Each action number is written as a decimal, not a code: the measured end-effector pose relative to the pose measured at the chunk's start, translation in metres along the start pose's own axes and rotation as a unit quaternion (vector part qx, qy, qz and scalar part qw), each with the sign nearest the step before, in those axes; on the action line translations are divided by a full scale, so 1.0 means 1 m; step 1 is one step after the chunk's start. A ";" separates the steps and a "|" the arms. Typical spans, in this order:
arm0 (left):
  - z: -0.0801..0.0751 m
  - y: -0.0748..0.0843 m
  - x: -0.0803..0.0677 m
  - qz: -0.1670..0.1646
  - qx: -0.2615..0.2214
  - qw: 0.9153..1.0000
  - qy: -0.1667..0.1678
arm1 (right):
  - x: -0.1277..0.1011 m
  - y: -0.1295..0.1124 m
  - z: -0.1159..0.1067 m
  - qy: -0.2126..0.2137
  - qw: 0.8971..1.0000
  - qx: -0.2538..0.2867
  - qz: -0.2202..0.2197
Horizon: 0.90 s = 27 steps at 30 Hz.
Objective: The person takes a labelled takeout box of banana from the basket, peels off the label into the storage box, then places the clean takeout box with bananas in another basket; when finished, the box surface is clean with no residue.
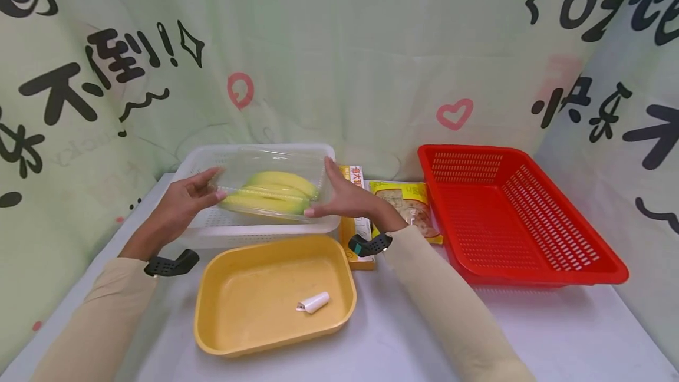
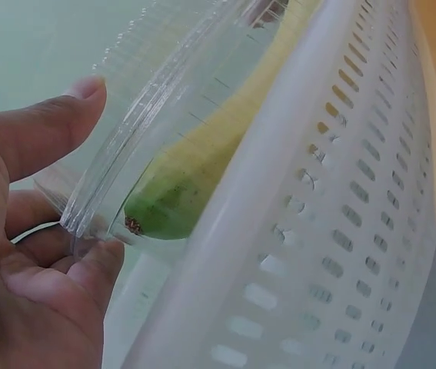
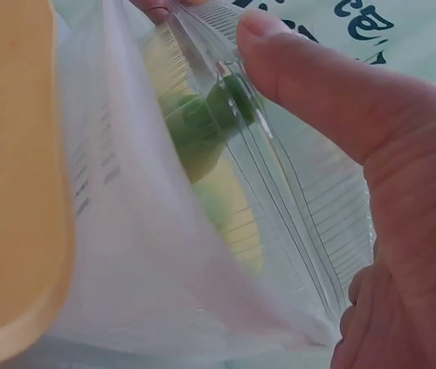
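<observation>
A clear plastic box [image 1: 254, 164] with a bunch of yellow bananas [image 1: 278, 187] inside is tilted within the white basket [image 1: 331, 223]. My left hand [image 1: 185, 199] grips the box's left end, thumb above and fingers curled beneath its edge in the left wrist view. At the opposite end, my right hand [image 1: 347, 196] holds the box. The right wrist view shows that thumb lying along the clear plastic [image 3: 310, 207], while the fingertips there are mostly hidden. Green banana ends [image 3: 202, 123] show through the side.
Nearer me is a yellow tray [image 1: 249, 293] holding a small white object [image 1: 313, 302] with a metal tip. A red basket [image 1: 509, 211] stands on the right. Between the baskets lie a yellow-and-white carton [image 1: 347, 229] and a yellow food packet [image 1: 408, 202]. A printed curtain [image 1: 339, 63] hangs behind.
</observation>
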<state>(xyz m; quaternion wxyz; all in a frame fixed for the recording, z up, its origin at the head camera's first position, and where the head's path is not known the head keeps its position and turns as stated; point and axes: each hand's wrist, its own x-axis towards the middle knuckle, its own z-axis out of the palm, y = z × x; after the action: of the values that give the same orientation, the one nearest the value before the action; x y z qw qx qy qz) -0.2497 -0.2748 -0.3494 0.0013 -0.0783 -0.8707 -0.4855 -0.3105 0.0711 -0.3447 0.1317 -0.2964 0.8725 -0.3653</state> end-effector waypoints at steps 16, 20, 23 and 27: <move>0.006 -0.003 -0.004 -0.012 0.031 0.999 -0.006 | 0.012 0.006 -0.002 -0.031 0.998 0.035 0.042; 0.009 -0.004 -0.002 -0.020 0.041 0.999 -0.008 | 0.012 0.010 -0.002 -0.034 0.998 0.034 0.034; 0.007 -0.004 -0.002 -0.025 0.055 0.998 -0.012 | 0.014 0.010 -0.002 -0.034 0.999 0.024 0.026; 0.004 -0.004 -0.001 -0.032 0.068 0.997 -0.019 | 0.018 0.007 -0.001 -0.048 0.999 -0.009 0.010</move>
<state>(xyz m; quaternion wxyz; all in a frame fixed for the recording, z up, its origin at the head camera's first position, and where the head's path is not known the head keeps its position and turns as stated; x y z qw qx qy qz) -0.2485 -0.2737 -0.3551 -0.0253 -0.0594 -0.9038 -0.4231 -0.3280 0.0651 -0.3491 0.1740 -0.3059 0.8716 -0.3413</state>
